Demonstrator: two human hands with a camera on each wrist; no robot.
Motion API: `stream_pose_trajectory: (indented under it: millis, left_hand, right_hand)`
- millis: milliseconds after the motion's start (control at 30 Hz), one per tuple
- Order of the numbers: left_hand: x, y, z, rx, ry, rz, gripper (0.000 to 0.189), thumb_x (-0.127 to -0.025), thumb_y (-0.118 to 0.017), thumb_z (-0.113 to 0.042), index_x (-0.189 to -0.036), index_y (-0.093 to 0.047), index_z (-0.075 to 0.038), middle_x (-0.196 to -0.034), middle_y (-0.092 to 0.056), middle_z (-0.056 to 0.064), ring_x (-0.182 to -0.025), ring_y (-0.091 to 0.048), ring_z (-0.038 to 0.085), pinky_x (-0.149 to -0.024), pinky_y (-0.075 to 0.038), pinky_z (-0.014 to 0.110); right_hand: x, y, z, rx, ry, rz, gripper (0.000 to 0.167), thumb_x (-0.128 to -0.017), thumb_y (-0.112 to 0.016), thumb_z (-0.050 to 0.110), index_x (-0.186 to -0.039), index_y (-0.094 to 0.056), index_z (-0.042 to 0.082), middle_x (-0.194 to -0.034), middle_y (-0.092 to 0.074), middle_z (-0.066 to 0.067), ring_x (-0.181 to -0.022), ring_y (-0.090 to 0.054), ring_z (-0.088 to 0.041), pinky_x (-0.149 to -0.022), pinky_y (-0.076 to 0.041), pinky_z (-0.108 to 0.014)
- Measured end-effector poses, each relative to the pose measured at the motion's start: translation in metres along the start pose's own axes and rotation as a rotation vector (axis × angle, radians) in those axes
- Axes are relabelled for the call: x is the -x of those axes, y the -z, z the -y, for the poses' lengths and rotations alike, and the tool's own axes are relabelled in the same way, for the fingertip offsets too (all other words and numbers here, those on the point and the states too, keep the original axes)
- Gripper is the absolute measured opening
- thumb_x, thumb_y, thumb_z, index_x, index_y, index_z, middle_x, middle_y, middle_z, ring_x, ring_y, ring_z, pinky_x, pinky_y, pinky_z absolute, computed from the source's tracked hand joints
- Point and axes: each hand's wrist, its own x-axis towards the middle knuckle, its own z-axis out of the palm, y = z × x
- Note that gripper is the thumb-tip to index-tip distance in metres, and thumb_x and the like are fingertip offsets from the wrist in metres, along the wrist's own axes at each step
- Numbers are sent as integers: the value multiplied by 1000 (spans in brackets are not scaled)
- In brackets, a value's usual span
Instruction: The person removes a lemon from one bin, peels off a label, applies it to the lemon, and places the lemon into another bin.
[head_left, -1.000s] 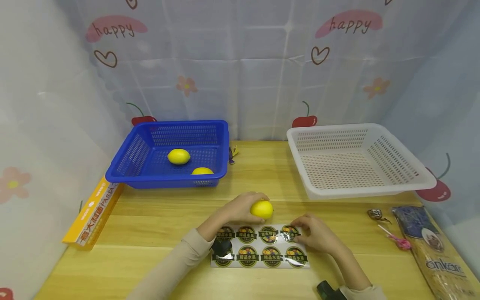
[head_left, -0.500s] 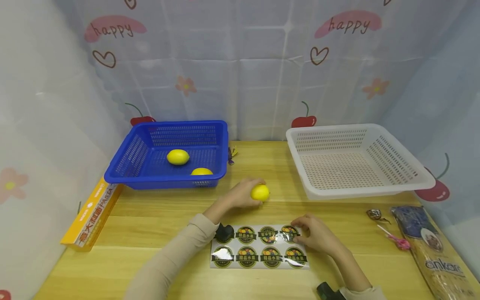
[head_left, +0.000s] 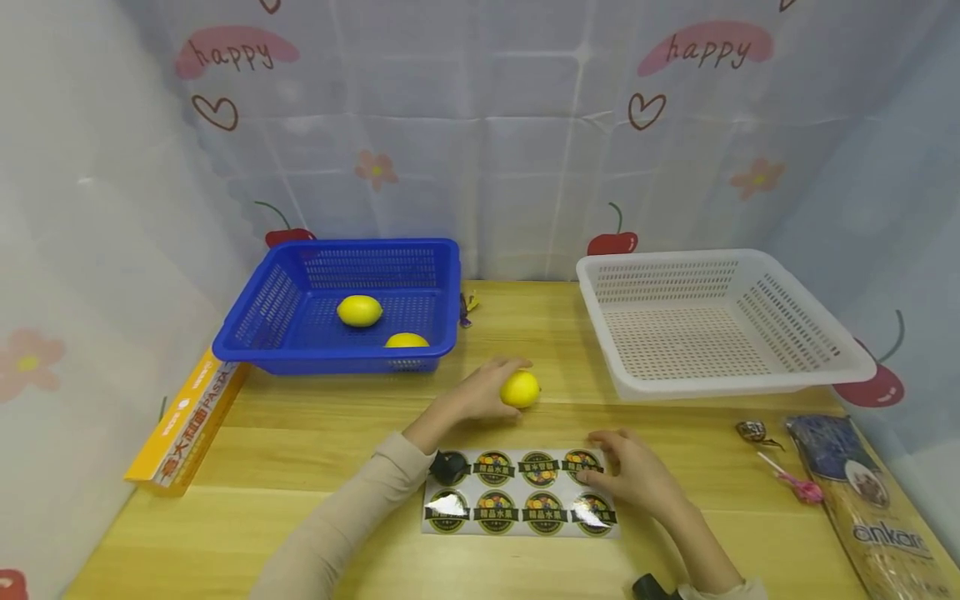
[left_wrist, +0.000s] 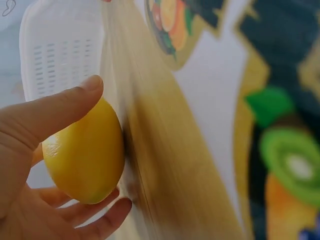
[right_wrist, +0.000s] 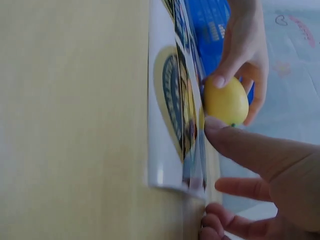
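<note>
With fingers and thumb curled round its sides, my left hand [head_left: 480, 393] holds a yellow lemon [head_left: 521, 389] low over the wooden table, just behind the sticker sheet. The left wrist view shows this lemon [left_wrist: 87, 152] between the thumb and the fingers. My right hand [head_left: 637, 477] is at the right end of the white sheet of round fruit stickers [head_left: 519, 492]. Its thumb tip overlaps the top right sticker, and the other fingers are loosely bent beyond the sheet's edge. In the right wrist view, a gap shows between the thumb and fingers of this hand [right_wrist: 280, 180].
A blue basket [head_left: 337, 360] with two lemons stands back left, a white basket [head_left: 742, 383] back right. An orange pasta box [head_left: 187, 425] lies at left. Several wrapped sweets, a pink lollipop [head_left: 806, 489] among them, and a noodle packet [head_left: 870, 508] lie around the table.
My left hand has carried the lemon away from the sticker sheet, towards the back of the table, and has paused there. My right thumb has shifted slightly left over the corner sticker.
</note>
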Motion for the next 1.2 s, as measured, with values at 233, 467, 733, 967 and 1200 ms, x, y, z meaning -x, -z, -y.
stream_pose_trajectory:
  millis: [233, 467, 733, 967, 1200]
  left_hand:
    - [14, 2, -9, -45, -15, -193, 84, -72, -82, -27, -142, -38, -13, -143, -34, 22, -132, -29, 39, -105, -26, 59]
    - [23, -2, -18, -83, -79, -197, 69, -73, -81, -25, -134, -50, -15, -135, -44, 17, -124, -38, 34, -104, -31, 51]
    - [23, -9, -17, -96, -36, -161, 63, -79, -76, -21, -136, -49, -19, -142, -37, 17, -130, -33, 33, -104, -31, 54]
    - [33, -8, -30, -49, -88, -359, 51, -79, -76, -19, -126, -56, -15, -133, -45, 13, -125, -37, 29, -103, -35, 48]
    - [42, -16, -48, -28, -196, -149, 39, -81, -75, -18, -116, -61, -9, -105, -64, 7, -96, -60, 18, -80, -49, 22]
  right_hand:
    - [3, -6, 16, 61, -103, -46, 72, -66, -84, 34, -121, -57, -3, -94, -57, -16, -75, -51, -23, -60, -47, -36]
    - [0, -10, 20, 82, -71, -59, 71, -60, -88, 24, -119, -58, -3, -102, -60, -22, -90, -58, -35, -75, -51, -49]
    - [-1, -10, 25, 50, -117, -39, 71, -61, -87, 20, -120, -57, -4, -102, -60, -21, -90, -58, -34, -75, -51, -50]
    - [-1, -8, 27, 61, -144, -32, 76, -60, -88, 21, -120, -54, -10, -103, -60, -25, -87, -58, -33, -73, -51, -49]
    - [-2, -10, 24, 72, -139, -59, 75, -59, -87, 17, -122, -55, -7, -96, -63, -18, -84, -58, -29, -70, -51, -45]
